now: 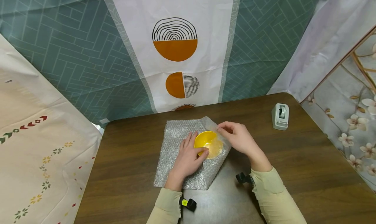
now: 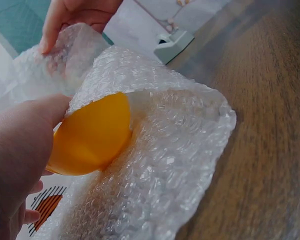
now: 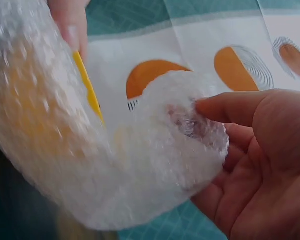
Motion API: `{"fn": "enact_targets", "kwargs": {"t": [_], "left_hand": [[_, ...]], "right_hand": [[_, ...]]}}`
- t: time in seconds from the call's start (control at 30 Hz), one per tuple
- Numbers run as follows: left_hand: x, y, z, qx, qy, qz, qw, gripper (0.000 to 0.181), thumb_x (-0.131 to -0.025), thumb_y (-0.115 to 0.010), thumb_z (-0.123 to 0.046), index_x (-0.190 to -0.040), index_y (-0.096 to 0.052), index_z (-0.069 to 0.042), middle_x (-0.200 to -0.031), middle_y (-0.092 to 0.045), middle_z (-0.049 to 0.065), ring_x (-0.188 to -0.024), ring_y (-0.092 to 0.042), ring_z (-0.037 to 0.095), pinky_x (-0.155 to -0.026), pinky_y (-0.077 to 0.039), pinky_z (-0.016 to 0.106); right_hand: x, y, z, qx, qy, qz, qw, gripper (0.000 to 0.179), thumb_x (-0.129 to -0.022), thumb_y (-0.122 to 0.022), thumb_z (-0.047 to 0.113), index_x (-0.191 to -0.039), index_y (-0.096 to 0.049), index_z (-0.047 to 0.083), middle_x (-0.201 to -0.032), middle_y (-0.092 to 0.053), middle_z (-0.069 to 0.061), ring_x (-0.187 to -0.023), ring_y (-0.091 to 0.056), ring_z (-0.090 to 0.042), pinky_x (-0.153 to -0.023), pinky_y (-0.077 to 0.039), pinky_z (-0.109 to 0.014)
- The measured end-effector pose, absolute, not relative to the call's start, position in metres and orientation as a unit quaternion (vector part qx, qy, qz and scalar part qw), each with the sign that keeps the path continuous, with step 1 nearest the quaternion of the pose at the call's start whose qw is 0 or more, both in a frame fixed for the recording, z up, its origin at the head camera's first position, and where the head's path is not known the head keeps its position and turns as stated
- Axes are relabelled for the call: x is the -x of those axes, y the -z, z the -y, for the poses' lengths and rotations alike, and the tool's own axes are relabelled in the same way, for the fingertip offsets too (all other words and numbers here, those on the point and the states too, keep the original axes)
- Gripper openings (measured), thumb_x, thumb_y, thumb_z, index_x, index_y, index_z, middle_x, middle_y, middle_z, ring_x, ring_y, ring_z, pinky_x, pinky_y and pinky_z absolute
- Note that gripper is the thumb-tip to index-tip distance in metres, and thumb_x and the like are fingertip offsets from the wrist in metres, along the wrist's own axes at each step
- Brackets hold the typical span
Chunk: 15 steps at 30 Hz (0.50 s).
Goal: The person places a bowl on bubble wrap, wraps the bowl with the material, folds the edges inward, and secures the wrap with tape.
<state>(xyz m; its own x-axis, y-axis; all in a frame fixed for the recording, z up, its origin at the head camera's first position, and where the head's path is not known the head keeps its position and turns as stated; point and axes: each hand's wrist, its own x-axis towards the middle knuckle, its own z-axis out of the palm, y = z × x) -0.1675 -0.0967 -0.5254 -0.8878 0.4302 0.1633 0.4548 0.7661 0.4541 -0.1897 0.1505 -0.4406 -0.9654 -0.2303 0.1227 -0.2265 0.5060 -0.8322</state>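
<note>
A yellow bowl [image 1: 205,140] sits on a sheet of bubble wrap [image 1: 179,136], its right part covered by a fold of the wrap. My left hand [image 1: 187,156] holds the bowl at its left side, the thumb over the near rim and the fingers along the outside. In the left wrist view the bowl [image 2: 97,137] shows under the folded wrap, with the left thumb [image 2: 52,107] at the fold's edge. A raised corner of bubble wrap [image 3: 165,145] is pinched between the thumb and fingers of my right hand [image 1: 238,137], just right of the bowl.
A pale tape dispenser [image 1: 280,117] stands at the back right of the brown wooden table [image 1: 129,152]. Patterned cloth [image 1: 88,54] hangs behind the table's far edge, with more fabric at both sides.
</note>
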Motion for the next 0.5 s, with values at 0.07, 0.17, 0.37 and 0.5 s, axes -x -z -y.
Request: {"fn": "enact_targets", "kwargs": {"t": [0.07, 0.17, 0.37, 0.5], "left_hand": [[0.167, 0.525, 0.096, 0.234, 0.246, 0.94, 0.023, 0.053, -0.11, -0.047, -0.056, -0.123, -0.084, -0.02, -0.175, -0.027, 0.015, -0.163, -0.013, 0.038, -0.125, -0.018, 0.068], [0.168, 0.526, 0.096, 0.233, 0.243, 0.941, 0.023, 0.054, -0.11, -0.047, -0.056, -0.127, -0.082, -0.017, -0.175, -0.027, 0.015, -0.163, -0.013, 0.038, -0.124, -0.019, 0.068], [0.168, 0.527, 0.095, 0.225, 0.248, 0.942, 0.011, 0.063, -0.108, -0.047, -0.061, -0.139, -0.057, -0.008, -0.175, -0.025, 0.015, -0.163, -0.014, 0.036, -0.126, -0.018, 0.064], [0.168, 0.529, 0.095, 0.219, 0.276, 0.936, 0.009, 0.078, -0.107, -0.05, -0.062, -0.158, -0.036, -0.003, -0.176, -0.024, 0.013, -0.164, -0.013, 0.034, -0.127, -0.015, 0.063]], "right_hand": [[0.188, 0.44, -0.146, 0.135, 0.468, -0.873, -0.006, 0.018, -0.104, -0.073, 0.019, -0.116, -0.082, 0.01, -0.113, -0.078, -0.005, -0.093, -0.068, -0.023, -0.082, -0.058, -0.038], [0.186, 0.441, -0.14, 0.137, 0.454, -0.88, -0.011, 0.018, -0.101, -0.077, 0.019, -0.115, -0.084, 0.01, -0.113, -0.078, -0.005, -0.089, -0.068, -0.022, -0.078, -0.059, -0.038], [0.186, 0.445, -0.133, 0.132, 0.444, -0.886, -0.007, 0.017, -0.099, -0.079, 0.019, -0.112, -0.084, 0.01, -0.104, -0.08, -0.004, -0.083, -0.07, -0.019, -0.073, -0.058, -0.034], [0.185, 0.446, -0.129, 0.125, 0.436, -0.891, 0.001, 0.011, -0.097, -0.081, 0.018, -0.106, -0.083, 0.011, -0.091, -0.078, 0.001, -0.08, -0.068, -0.017, -0.071, -0.057, -0.035]]}}
